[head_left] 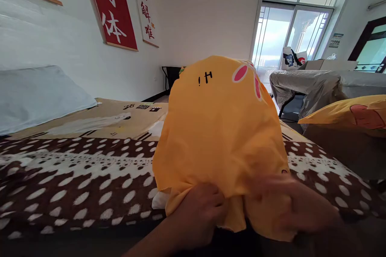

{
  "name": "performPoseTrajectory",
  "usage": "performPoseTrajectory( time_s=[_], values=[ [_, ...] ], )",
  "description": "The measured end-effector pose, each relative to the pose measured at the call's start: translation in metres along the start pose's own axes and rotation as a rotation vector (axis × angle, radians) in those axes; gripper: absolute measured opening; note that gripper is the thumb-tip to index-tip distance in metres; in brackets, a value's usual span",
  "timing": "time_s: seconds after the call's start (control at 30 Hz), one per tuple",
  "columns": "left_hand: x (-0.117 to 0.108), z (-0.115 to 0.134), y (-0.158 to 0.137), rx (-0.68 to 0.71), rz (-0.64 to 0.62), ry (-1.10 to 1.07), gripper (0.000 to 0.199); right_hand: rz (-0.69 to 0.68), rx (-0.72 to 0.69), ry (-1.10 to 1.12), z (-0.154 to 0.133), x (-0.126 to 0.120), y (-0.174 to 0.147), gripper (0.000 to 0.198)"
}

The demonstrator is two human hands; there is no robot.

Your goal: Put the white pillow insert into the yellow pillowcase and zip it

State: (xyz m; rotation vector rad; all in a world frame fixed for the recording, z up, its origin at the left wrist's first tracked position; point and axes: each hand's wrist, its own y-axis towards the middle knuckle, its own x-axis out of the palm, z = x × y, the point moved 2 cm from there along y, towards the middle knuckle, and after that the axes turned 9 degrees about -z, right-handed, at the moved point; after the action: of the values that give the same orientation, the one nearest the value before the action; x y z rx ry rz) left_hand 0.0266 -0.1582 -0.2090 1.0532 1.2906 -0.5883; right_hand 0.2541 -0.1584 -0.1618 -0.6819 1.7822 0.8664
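A white pillow (45, 96) lies at nine o'clock, a spotted blanket (81, 196) at eight. At six, the left hand (203, 213) has its fingers bunched around the lower edge of the yellow pillowcase (217, 132), which fills the centre; a firm grip suits here. At four, the right hand (304, 204) is blurred, its fingers' hold impossible to tell; even tension both sides should limit creases.

Bed (144, 120): beige printed sheet (113, 106) toward the back; brown, white-spotted blanket (81, 182) along the near side; pale pillow (45, 92) lying at far left; orange pillowcase (220, 128) upright at the near edge, hem reaching past it.
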Motion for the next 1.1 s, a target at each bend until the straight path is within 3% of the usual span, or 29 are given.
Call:
performPoseTrajectory(
  time_s=[0.07, 0.17, 0.23, 0.33, 0.4, 0.6, 0.73, 0.8, 0.93, 1.1],
  values=[
    [0.003, 0.003, -0.002, 0.027, -0.074, -0.001, 0.016, 0.178, 0.028, -0.083, 0.008, -0.015, 0.003, 0.05],
    [0.005, 0.006, -0.005, 0.055, -0.148, -0.023, 0.019, 0.266, 0.006, -0.27, 0.022, -0.011, 0.023, 0.058],
    [0.004, 0.008, -0.005, 0.086, -0.16, -0.055, 0.023, 0.312, -0.033, -0.34, 0.03, 0.001, 0.037, 0.049],
    [0.002, 0.016, -0.003, 0.132, -0.133, -0.092, 0.03, 0.5, -0.124, -0.382, 0.035, 0.014, 0.048, 0.025],
    [-0.001, 0.023, -0.002, 0.127, -0.094, -0.08, 0.028, 0.56, -0.201, -0.393, 0.035, 0.016, 0.048, 0.021],
    [-0.027, 0.025, -0.006, 0.011, -0.107, -0.143, 0.015, 0.546, -0.273, -0.315, 0.025, 0.018, 0.03, 0.021],
    [-0.046, 0.007, -0.001, -0.049, -0.124, -0.238, 0.014, 0.413, -0.217, -0.309, 0.015, 0.035, 0.028, 0.023],
    [-0.049, 0.003, 0.005, -0.025, -0.109, -0.278, 0.014, 0.428, -0.149, -0.329, 0.012, 0.035, 0.031, 0.016],
    [-0.043, 0.004, 0.015, 0.013, -0.11, -0.296, 0.014, 0.469, 0.045, -0.441, 0.016, 0.026, 0.04, 0.052],
    [-0.03, 0.005, 0.014, 0.045, -0.184, -0.313, 0.014, 0.583, -0.002, -0.493, 0.029, 0.033, 0.051, 0.022]
  ],
)
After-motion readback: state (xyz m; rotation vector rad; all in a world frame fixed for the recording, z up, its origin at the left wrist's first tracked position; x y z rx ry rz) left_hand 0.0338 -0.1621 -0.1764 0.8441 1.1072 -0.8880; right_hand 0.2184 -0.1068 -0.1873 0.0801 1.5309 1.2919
